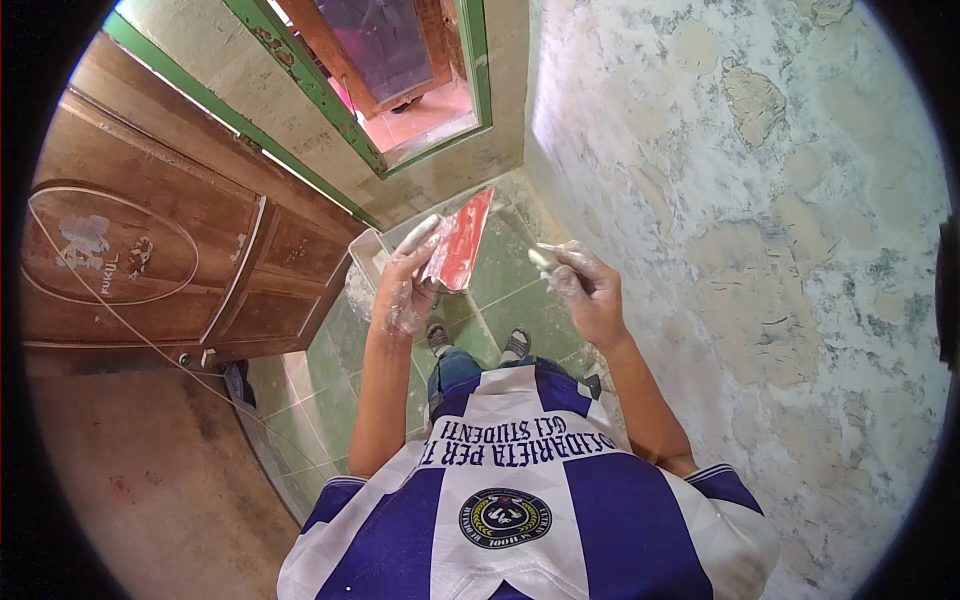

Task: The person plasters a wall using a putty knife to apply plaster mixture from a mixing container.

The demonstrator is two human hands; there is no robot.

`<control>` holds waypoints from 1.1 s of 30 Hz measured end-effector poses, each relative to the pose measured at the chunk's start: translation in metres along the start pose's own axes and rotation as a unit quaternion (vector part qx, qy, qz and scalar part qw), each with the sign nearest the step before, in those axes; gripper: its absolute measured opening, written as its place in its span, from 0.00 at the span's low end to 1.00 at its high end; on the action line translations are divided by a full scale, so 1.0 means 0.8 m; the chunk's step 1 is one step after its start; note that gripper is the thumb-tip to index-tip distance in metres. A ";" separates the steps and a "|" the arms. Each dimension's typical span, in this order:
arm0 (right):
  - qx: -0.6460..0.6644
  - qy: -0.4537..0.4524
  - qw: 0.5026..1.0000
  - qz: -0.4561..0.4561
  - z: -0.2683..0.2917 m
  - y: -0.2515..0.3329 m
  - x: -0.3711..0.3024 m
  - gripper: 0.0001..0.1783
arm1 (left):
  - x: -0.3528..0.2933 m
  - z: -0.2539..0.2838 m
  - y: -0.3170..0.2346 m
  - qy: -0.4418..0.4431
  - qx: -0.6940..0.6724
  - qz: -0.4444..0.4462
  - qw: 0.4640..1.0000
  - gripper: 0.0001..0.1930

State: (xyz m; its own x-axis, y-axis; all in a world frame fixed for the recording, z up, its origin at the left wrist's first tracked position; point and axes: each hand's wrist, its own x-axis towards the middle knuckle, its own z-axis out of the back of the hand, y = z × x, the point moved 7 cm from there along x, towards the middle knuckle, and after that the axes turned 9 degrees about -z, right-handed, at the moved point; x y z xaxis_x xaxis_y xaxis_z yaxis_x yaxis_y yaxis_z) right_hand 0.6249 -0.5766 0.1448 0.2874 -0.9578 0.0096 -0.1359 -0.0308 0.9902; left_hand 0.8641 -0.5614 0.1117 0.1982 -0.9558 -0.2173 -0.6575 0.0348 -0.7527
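My left hand (405,272), smeared with white paste, is closed on a red flat spreader (466,240). White paste streaks the spreader's face and edge. To its right, my right hand (590,284) grips the pale handle of a putty knife (541,258). The knife's thin blade points up and left toward the spreader, with a gap between the two tools. White smudges cover the right fingers as well. Both hands are held above the floor in front of my body.
A patchy plastered wall (700,250) rises on the right. On the left stands a brown wooden door (150,230) with a looped cable (130,335) before it. A pale container (368,250) sits behind my left hand. Green tiles (330,400) cover the floor; a green-framed opening (482,90) lies ahead.
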 end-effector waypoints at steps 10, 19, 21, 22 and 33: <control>-0.312 -0.024 0.934 0.171 -0.005 -0.013 0.011 0.19 | -0.007 0.023 -0.017 -0.048 -0.052 0.008 0.997 0.32; 0.043 -0.015 0.994 -0.100 -0.019 -0.050 0.040 0.26 | 0.004 0.030 -0.048 -0.039 -0.021 -0.064 0.997 0.27; 0.116 0.018 0.984 -0.136 -0.048 -0.035 0.050 0.26 | 0.003 0.035 -0.049 -0.051 0.001 -0.066 0.997 0.27; 0.187 0.049 0.967 -0.165 -0.064 -0.031 0.055 0.25 | 0.003 0.035 -0.049 -0.054 0.002 -0.059 0.997 0.27; 0.016 -0.018 1.000 -0.012 -0.137 -0.024 0.088 0.23 | 0.014 0.059 -0.070 -0.049 -0.052 -0.034 0.997 0.24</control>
State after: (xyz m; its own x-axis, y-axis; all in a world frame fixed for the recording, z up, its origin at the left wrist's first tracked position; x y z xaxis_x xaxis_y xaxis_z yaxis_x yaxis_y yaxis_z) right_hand 0.7516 -0.6122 0.1414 0.2566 -0.9663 -0.0199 -0.1588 -0.0624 0.9853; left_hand 0.9375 -0.5605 0.1218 0.3121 -0.9214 -0.2316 -0.7107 -0.0646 -0.7006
